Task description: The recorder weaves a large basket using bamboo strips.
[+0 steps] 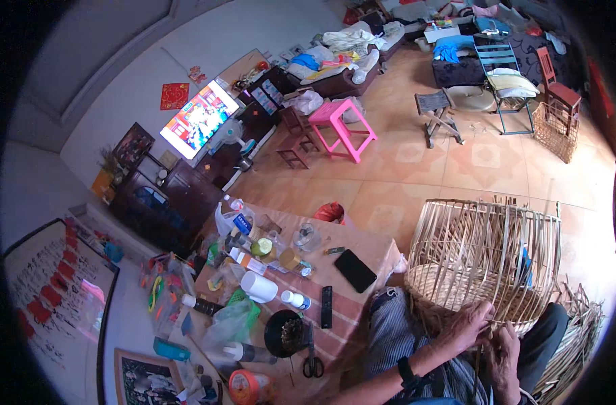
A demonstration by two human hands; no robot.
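- while both hands meet at the near edge of the basket (450, 277), the step in hand looks like weaving or tucking of thin strips there.
- the basket sits in front of the person, by the knees, between the table (382, 253) and a pile of loose strips (581, 337); its near part is closely woven, while pale slats with gaps between them run up its side.
- the left hand (464, 324), with a dark band (406, 370) at the wrist, reaches across to that edge, fingers bent and drawn close together; i cannot tell whether a strip is pinched between them.
- the right hand (505, 356) is just beside it, fingers curled and pointing up toward the same spot; what they hold, if anything, is too small to make out.
- as i judge it, the next move calls for one hand steadying the edge and the other guiding a strip through snugly, with gentle bending, since such thin pieces could split.
- scissors (313, 366) lie on the table beside a black bowl (279, 334), apart from both hands, as do a phone (356, 271) and a remote (327, 307).
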